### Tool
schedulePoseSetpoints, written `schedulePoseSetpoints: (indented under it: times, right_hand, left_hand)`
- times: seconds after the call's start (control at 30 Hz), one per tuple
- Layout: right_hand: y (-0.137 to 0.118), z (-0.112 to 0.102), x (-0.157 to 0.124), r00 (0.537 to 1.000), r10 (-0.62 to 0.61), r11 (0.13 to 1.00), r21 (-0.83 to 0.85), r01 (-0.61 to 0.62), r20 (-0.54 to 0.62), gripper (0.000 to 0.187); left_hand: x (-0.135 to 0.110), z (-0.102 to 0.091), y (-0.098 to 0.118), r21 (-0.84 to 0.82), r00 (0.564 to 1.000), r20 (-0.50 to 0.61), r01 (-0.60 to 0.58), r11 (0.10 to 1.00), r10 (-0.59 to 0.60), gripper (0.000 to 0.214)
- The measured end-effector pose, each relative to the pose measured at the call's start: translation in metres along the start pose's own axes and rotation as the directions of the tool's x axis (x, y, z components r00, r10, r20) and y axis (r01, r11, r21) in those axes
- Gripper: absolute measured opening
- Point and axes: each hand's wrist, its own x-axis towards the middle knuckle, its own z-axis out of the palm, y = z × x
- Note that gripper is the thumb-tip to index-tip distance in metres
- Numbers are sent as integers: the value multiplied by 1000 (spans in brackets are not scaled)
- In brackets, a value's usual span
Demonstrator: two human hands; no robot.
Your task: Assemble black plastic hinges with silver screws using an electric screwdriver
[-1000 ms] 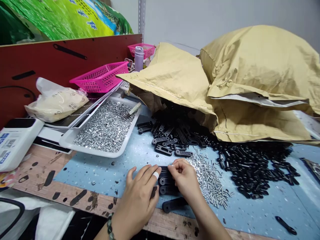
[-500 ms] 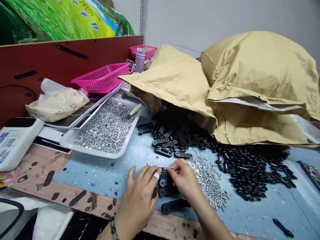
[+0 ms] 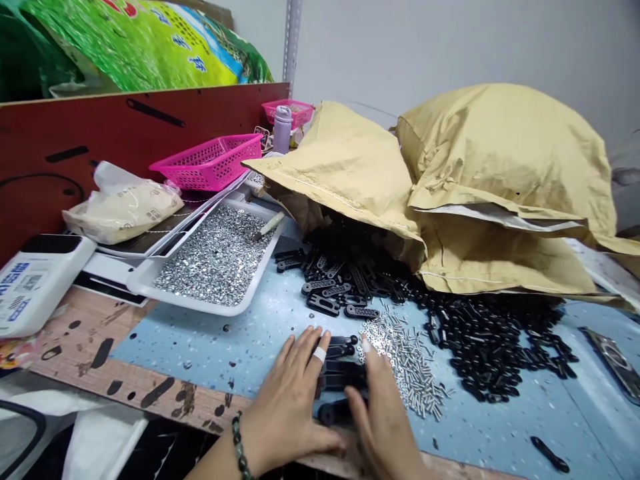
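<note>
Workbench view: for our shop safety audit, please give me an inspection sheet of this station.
Surface: blue speckled mat on a paint-spotted wooden bench.
Job's things: black slotted bars under the hands; loose silver screws to their right.
Clutter: black parts spilling from kraft paper sacks; white tray of small silver parts; pink plastic basket.
Hands: left hand, one finger taped, beside the bars; right hand, blurred, over them.
Cables: nothing seen.
Surroundings: red board, lilac bottle, grey wall.
</note>
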Motion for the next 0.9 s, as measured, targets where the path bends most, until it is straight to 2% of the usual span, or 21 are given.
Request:
schedulePoseSetpoints:
  times: [0.07, 0.13, 0.33, 0.47, 0.53, 0.6, 0.7, 0.77, 0.83, 0.87, 0.9]
  right_hand:
    - [-7, 8, -11, 991, -114, 992, -44, 117, 69, 59]
    - [-15, 14, -13, 979, -184, 981, -51, 189, 90, 63]
    - [-25, 14, -4, 959, -227, 974, 45, 223, 170, 70]
    - [-17, 18, -11, 986, -122, 993, 15, 121, 112, 71]
    - [-13, 17, -19, 994, -58, 997, 57, 53, 90, 66]
    - [-10, 11, -26, 999, -14, 985, 171, 8, 37, 60]
    - [-8, -3, -33, 992, 66, 929, 369, -22, -106, 54]
    - [-5, -12, -31, 980, 118, 890, 454, -33, -159, 50]
    - [-2, -17, -21, 976, 121, 859, 511, -13, -180, 45]
    - [-1, -18, -14, 977, 93, 845, 535, 24, -190, 45]
    - [-1, -18, -6, 977, 49, 824, 561, 78, -208, 47]
  left_hand:
    - [1, 7, 1, 42, 1000, -19, -22, 999, 23, 95]
    - [3, 13, 1, 66, 999, -42, -5, 998, 7, 83]
    - [6, 15, 2, 76, 995, -101, 29, 997, -22, 78]
    - [8, 10, 8, 73, 995, -90, 44, 996, -37, 72]
    - [9, 9, 10, 64, 995, -97, 43, 997, -37, 68]
    - [9, 8, 11, 32, 993, -115, 22, 999, -18, 66]
    - [7, 2, 10, -43, 990, -140, -18, 999, 12, 64]
    - [5, -8, 11, -134, 988, -142, 39, 990, -58, 63]
    - [3, -22, 16, -310, 977, -71, 171, 935, -203, 60]
    - [2, -30, 18, -433, 965, 22, 243, 868, -260, 57]
    - [1, -37, 21, -560, 946, 154, 320, 764, -284, 53]
